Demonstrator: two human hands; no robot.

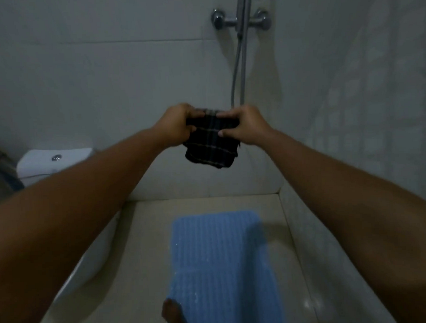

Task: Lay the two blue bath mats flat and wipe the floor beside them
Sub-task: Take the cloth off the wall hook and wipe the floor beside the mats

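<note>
out over the shower floor (142, 248), at chest height in front of the tiled wall, the left hand (175, 125) and the right hand (242, 125) hold a dark checked cloth (212, 147) between them — the fingers of each hand are closed on its upper edge, thumbs on the near side, and the rest of the folded bundle hangs loose below. beneath the arms the two blue bath mats lie end to end on the pale tiles: the far mat (216, 238) looks flat, and the near mat (226, 298) meets or slightly overlaps it along a seam and also seems flat, though its near end runs out of view. a bare foot (173, 312) rests at the near mat's left edge. the toilet (52, 164) stands to the left and the shower mixer (240, 17) with its hose is on the wall above. by the look of it the mats are done and the wiping is what remains. the cloth appears soft, light and limp, so it would bunch rather than hold a shape; a flat palm pressed on a folded pad should serve better than a pinch at the hem. the mats look thin, ribbed and flexible — probably best lifted by a corner or short edge, and likely slippery if the glossy floor is wet.
</note>
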